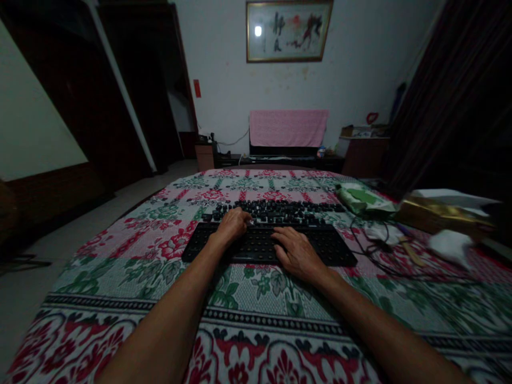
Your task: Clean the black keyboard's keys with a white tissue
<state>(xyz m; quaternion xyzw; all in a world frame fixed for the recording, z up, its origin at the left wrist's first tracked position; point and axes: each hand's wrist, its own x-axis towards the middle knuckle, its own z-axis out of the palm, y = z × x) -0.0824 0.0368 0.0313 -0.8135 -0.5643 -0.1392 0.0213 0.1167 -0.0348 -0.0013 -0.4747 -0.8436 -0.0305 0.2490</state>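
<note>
A black keyboard base [256,250] with its keycaps off lies on the flowered tablecloth, rows of bare key sockets showing. Loose black keycaps [276,210] are spread in a band just behind it. My left hand [232,224] is over the base's back edge, left of the middle, fingers pinched together. A small pale bit shows at those fingertips, too small and dim to name. My right hand [296,250] rests on the base right of the middle, palm down, with its fingers stretched forward and thumb apart, holding nothing.
To the right are a green and white packet [362,201], a golden box [438,213], crumpled white tissue [452,245], a black cable [362,250] and a yellowish-handled tool [412,252]. A pink cloth [288,128] hangs by the far wall.
</note>
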